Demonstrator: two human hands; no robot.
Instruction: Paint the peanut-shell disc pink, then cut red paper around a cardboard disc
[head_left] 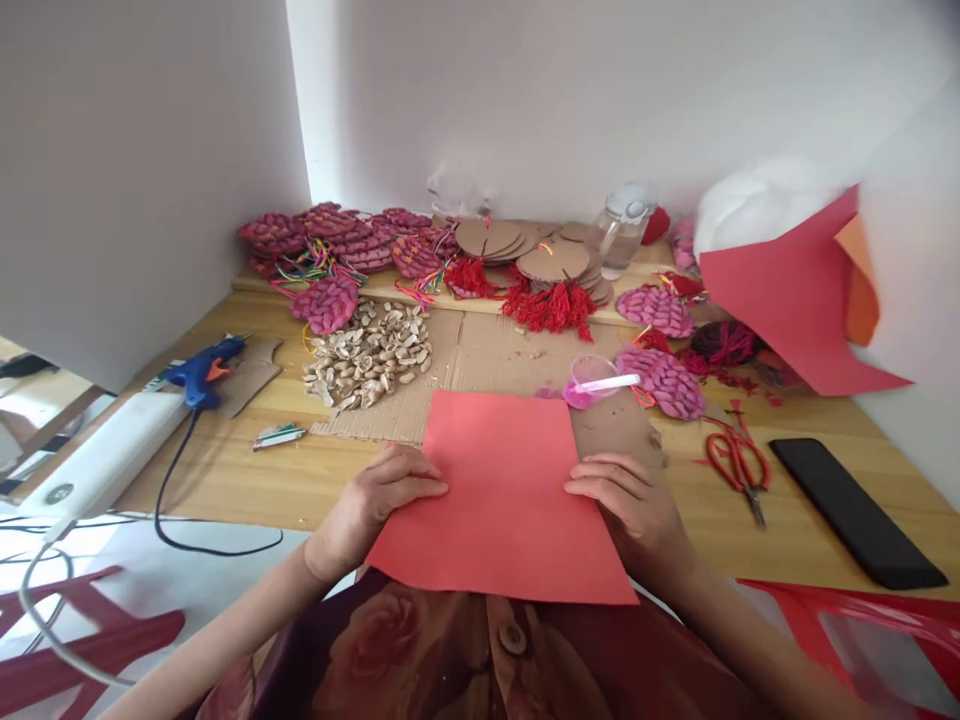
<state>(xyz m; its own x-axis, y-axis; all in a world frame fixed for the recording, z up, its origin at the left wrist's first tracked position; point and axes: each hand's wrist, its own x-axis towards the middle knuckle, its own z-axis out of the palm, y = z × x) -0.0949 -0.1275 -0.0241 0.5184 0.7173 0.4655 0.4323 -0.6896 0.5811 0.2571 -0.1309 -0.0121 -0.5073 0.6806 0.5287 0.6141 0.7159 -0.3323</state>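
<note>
A sheet of red paper (502,490) spans the space between my hands, over the front edge of the table. My left hand (390,490) grips its left edge, fingers on top and thumb out of sight beneath. On the opposite edge my right hand (630,500) holds the sheet the same way. Just past the sheet's far edge lies cardboard with a pile of peanut shells (375,350). A small cup of pink paint (589,385) with a white-handled brush (611,382) across it stands behind the sheet's right corner.
Red-handled scissors (739,465) and a black phone (855,510) lie at right. A blue glue gun (202,372) rests on a white power strip (112,450) at left. Pink woven pieces (330,235), cardboard discs (555,260) and a bottle (624,230) line the back.
</note>
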